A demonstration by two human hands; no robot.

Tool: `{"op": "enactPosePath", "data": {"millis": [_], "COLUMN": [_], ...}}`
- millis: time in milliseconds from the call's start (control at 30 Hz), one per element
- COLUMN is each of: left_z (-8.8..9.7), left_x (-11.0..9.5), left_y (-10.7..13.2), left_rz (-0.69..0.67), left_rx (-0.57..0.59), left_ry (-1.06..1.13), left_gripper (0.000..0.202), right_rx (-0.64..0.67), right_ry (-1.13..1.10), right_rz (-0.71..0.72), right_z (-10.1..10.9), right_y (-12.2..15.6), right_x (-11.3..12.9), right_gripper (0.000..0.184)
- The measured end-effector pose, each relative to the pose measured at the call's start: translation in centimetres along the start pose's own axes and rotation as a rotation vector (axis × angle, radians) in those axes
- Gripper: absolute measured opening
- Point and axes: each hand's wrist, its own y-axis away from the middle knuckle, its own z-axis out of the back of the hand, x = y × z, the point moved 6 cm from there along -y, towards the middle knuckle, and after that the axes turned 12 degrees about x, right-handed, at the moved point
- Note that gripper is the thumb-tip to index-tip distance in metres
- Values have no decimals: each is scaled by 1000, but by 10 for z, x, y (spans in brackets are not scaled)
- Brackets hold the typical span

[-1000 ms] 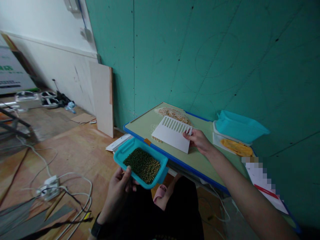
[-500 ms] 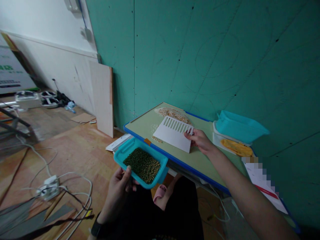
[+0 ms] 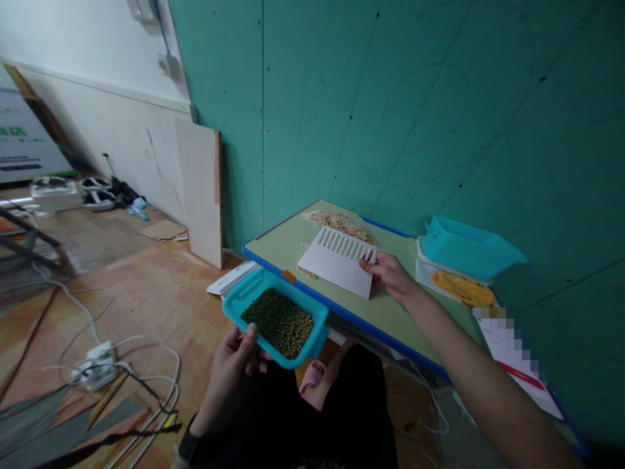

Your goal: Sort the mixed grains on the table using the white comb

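Observation:
My left hand [image 3: 239, 355] grips the near side of a turquoise plastic tray [image 3: 319, 335], thumb over its rim. The tray is held just off the table's front edge, with dark green beans [image 3: 266, 309] on its left and paler yellowish beans [image 3: 299, 329] on its right. My right hand [image 3: 390, 273] pinches the right end of a white slotted sheet [image 3: 336, 267], its row of slots facing away from me. Close to the sheet's left corner lie a few pale beans [image 3: 306, 272] on the tabletop. Behind it spreads a heap of mixed grains [image 3: 339, 223].
On the table's [image 3: 410, 326] right stand a turquoise basket [image 3: 469, 247], a yellow cloth [image 3: 463, 290] and printed papers [image 3: 517, 371]. A green wall [image 3: 371, 117] rises behind. A power strip [image 3: 95, 365] with loose cables lies on the floor at left. A board [image 3: 200, 189] leans upright.

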Motion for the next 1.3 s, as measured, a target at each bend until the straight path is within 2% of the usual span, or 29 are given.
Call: {"op": "enactPosePath", "data": {"millis": [400, 933, 1133, 1300], "left_z": [4, 4, -1, -8], "left_x": [3, 3, -3, -14], "left_y": [1, 1, 5, 10], "left_rz": [3, -10, -8, -21], "left_rx": [-14, -16, -16, -62], "left_ry": [4, 4, 11, -16], "left_gripper": [48, 47, 46, 49], "right_rx": [7, 51, 46, 52], "right_ry": [16, 14, 8, 17], "right_rz": [-7, -1, 1, -8], "right_z": [2, -9, -11, -10], "right_y": [0, 0, 2, 2], "right_x": [-2, -2, -1, -2], "right_gripper": [51, 56, 55, 53]}}
